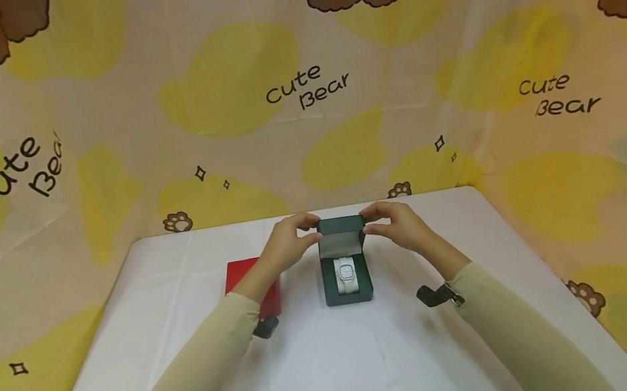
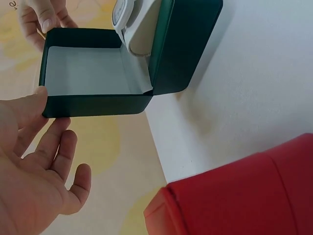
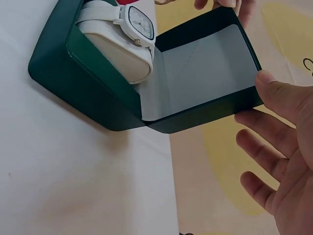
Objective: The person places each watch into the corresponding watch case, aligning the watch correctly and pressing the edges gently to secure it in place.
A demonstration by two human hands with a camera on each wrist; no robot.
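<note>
A dark green watch box (image 1: pixel 331 294) stands on the table with its lid (image 1: pixel 340 224) raised. Inside, a white wristwatch (image 1: pixel 346 272) is wrapped round a cream cushion (image 3: pixel 120 56). My left hand (image 1: pixel 290 243) pinches the left corner of the lid between thumb and fingers. At the opposite corner, my right hand (image 1: pixel 400 226) pinches the lid the same way. Both wrist views show the pale lining (image 2: pixel 83 71) of the lid, with the remaining fingers of each hand spread below its edge.
A red box (image 1: pixel 240 273) lies left of the watch box, partly under my left forearm. The white table (image 1: pixel 339 367) reaches back to a yellow patterned cloth wall (image 1: pixel 247 77). Dark wrist cameras (image 1: pixel 434 295) hang beneath my sleeves.
</note>
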